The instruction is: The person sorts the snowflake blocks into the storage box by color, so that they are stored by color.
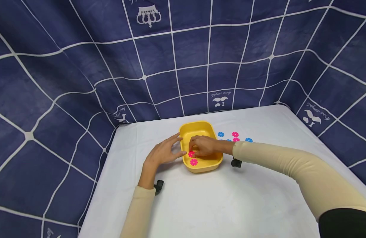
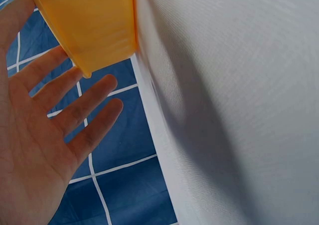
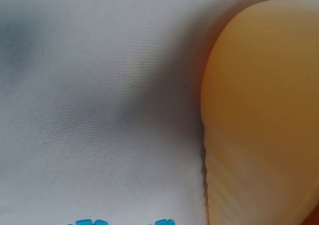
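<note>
A yellow plastic basin (image 1: 200,168) stands on the white table. My left hand (image 1: 163,150) is at its left side with fingers spread and extended, the fingertips right at the rim. In the left wrist view, that hand's palm (image 2: 37,115) shows beside the basin wall (image 2: 94,25). Reaching over the right rim, my right hand (image 1: 203,145) is down inside the basin with fingers curled. Its thumb and fingertips pinch a pink flower-shaped piece (image 1: 191,154), partly covered by them. Another pink flower piece (image 1: 193,162) lies nearer the basin's front. The right wrist view shows only the basin's outside (image 3: 259,110).
Right of the basin lie several flower pieces, among them a pink one (image 1: 235,134) and a blue one (image 1: 221,134), some partly hidden by the right forearm. Dark blue checked cloth (image 1: 188,72) hangs behind the table. Black wrist-worn devices (image 1: 236,163) show under both wrists.
</note>
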